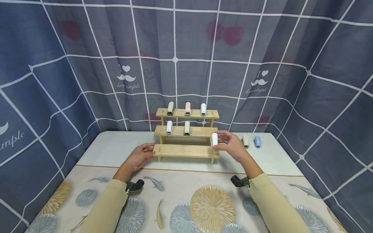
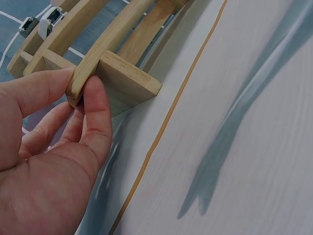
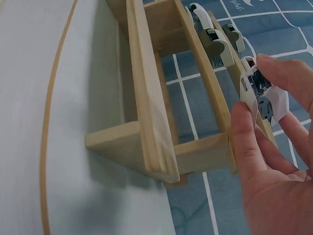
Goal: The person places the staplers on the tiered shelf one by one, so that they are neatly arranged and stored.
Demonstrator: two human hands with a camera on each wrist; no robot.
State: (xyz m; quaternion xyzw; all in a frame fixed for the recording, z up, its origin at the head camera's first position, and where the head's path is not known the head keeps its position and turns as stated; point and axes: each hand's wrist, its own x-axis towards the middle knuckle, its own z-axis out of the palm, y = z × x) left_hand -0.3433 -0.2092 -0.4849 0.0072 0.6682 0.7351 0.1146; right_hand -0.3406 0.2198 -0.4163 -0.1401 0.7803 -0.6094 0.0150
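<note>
**A Light Pinch on the White Stapler, a Firm Hand on the Stand**

Your right hand [image 1: 231, 145] pinches the white stapler [image 1: 214, 139] between thumb and fingers, near the right end of the middle shelf [image 1: 201, 131]; I cannot tell if it touches the wood. Your left hand [image 1: 141, 156] grips the left end of the lowest shelf [image 1: 186, 150], with fingers above and below the board.

For good work here, I would advise you to hold the stapler upright and lower it gently, since a hard contact could probably shift the stand. Please leave a gap to the pale stapler [image 1: 187, 128] on the same shelf, and loosen your fingers only when the base sits flat.
</note>
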